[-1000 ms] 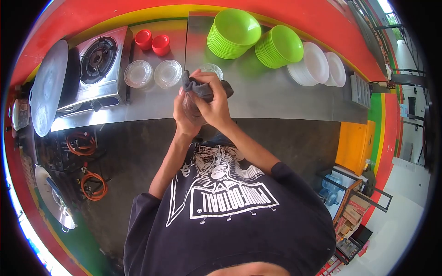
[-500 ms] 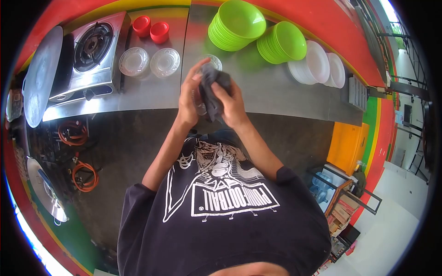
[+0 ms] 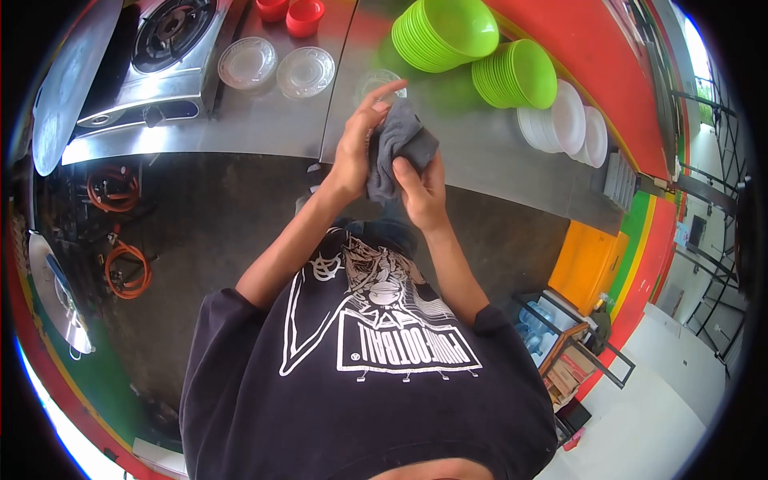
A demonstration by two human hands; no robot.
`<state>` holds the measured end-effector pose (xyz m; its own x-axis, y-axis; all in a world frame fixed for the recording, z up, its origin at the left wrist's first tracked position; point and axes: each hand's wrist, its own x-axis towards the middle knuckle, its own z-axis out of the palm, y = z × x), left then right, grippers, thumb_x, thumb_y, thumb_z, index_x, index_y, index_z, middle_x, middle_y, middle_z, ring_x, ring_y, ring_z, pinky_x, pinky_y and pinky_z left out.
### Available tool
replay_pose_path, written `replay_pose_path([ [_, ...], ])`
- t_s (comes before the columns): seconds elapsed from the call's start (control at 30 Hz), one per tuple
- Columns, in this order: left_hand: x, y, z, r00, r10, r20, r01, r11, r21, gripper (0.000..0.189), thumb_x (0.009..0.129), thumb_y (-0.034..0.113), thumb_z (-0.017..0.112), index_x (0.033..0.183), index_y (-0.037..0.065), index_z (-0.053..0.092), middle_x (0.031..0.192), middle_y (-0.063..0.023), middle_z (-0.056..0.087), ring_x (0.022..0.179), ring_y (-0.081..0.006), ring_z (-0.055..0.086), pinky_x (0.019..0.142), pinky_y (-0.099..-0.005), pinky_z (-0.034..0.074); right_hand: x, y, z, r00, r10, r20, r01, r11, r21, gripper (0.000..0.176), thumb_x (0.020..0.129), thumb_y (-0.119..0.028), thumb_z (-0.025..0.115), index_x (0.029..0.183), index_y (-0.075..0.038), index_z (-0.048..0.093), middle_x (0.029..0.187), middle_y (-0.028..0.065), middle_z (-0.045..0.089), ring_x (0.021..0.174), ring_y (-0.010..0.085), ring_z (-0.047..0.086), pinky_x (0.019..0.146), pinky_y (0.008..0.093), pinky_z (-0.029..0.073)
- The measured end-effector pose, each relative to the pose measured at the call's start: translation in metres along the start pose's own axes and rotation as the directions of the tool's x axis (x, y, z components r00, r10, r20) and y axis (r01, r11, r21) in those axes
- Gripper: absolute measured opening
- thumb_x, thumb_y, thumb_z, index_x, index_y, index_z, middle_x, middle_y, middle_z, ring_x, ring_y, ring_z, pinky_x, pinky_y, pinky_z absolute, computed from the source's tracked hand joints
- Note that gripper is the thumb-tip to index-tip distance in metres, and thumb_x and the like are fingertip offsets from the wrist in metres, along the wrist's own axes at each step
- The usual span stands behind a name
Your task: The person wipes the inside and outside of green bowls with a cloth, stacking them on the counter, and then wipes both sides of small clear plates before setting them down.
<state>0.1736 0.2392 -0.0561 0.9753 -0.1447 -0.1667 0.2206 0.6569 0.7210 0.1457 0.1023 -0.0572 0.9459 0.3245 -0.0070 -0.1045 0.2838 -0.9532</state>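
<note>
The fingers of my left hand (image 3: 352,156) are curved round the edge of a clear glass dish, its index finger pointing up and away. Most of that dish is hidden behind a dark grey cloth (image 3: 392,148). From the other side, my right hand (image 3: 424,192) grips the cloth, thumb pressed on its front. Both hands are raised over the front edge of the steel counter (image 3: 472,160). Just beyond my left fingertips, another clear glass dish (image 3: 376,82) lies on the counter, partly covered from view.
Two stacks of clear dishes (image 3: 248,64) (image 3: 306,72) and red bowls (image 3: 305,18) stand left, beside a gas stove (image 3: 172,28). Green bowls (image 3: 460,36) (image 3: 524,76) and white bowls (image 3: 560,120) are stacked right. An orange cabinet (image 3: 588,260) stands below the counter's right end.
The view has shifted, so the counter sits higher in the picture. Both hands and the cloth have moved slightly right; the cloth is spread wider and hides more of the dish.
</note>
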Motion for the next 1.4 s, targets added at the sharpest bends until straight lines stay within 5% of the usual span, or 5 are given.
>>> replay_pose_path([
  [0.3,-0.001,0.001,-0.014,0.998,0.057,-0.037,-0.049,0.978,0.201,0.063,0.095,0.037,0.044,0.148,0.002,0.043,0.123,-0.0162,0.06,0.117,-0.0205,0.055,0.104,-0.0327,0.042,0.01,0.016,-0.004,0.999,0.003,-0.033,-0.019,0.869,-0.494,0.055,0.1,-0.023,0.064,0.143,0.002,0.041,0.137,0.0144,0.05,0.126,0.022,0.05,0.108,0.0354,0.039],
  [0.8,0.004,0.008,-0.022,0.998,-0.057,0.031,0.056,0.998,0.02,0.066,0.095,0.037,0.046,0.151,0.002,0.038,0.126,-0.014,0.061,0.11,-0.0216,0.061,0.1,-0.0318,0.045,0.022,-0.001,0.002,0.94,0.325,-0.1,-0.227,0.819,0.527,0.038,0.107,-0.028,0.049,0.136,-0.003,0.049,0.122,0.0069,0.063,0.108,0.0175,0.064,0.094,0.0356,0.053],
  [0.9,0.003,0.004,-0.01,1.0,-0.009,-0.028,0.009,1.0,0.001,0.059,0.095,0.035,0.048,0.145,0.003,0.048,0.117,-0.0143,0.063,0.105,-0.0181,0.058,0.093,-0.028,0.045,0.033,0.004,0.003,0.984,-0.008,-0.18,-0.001,0.999,-0.045,0.043,0.099,-0.019,0.065,0.135,-0.001,0.049,0.123,0.007,0.061,0.11,0.0183,0.062,0.095,0.0326,0.05],
  [1.07,0.006,0.003,-0.02,0.999,0.037,0.034,-0.042,0.987,0.156,0.067,0.095,0.037,0.047,0.151,0.002,0.04,0.126,-0.0123,0.059,0.118,-0.0199,0.056,0.105,-0.0321,0.041,0.043,0.023,-0.011,0.973,-0.226,-0.042,0.152,0.771,-0.618,0.049,0.091,-0.015,0.075,0.13,0.001,0.05,0.12,0.0117,0.062,0.106,0.0209,0.062,0.091,0.0341,0.05],
  [1.4,0.014,0.003,-0.02,0.999,0.031,-0.022,-0.027,0.989,0.148,0.061,0.094,0.033,0.049,0.149,0.007,0.047,0.13,-0.0251,0.058,0.121,-0.0301,0.055,0.11,-0.0392,0.036,0.023,-0.001,-0.001,0.997,0.081,-0.012,-0.08,0.927,-0.366,0.045,0.09,-0.014,0.076,0.126,0.0,0.054,0.111,0.01,0.066,0.102,0.017,0.063,0.09,0.0327,0.051],
])
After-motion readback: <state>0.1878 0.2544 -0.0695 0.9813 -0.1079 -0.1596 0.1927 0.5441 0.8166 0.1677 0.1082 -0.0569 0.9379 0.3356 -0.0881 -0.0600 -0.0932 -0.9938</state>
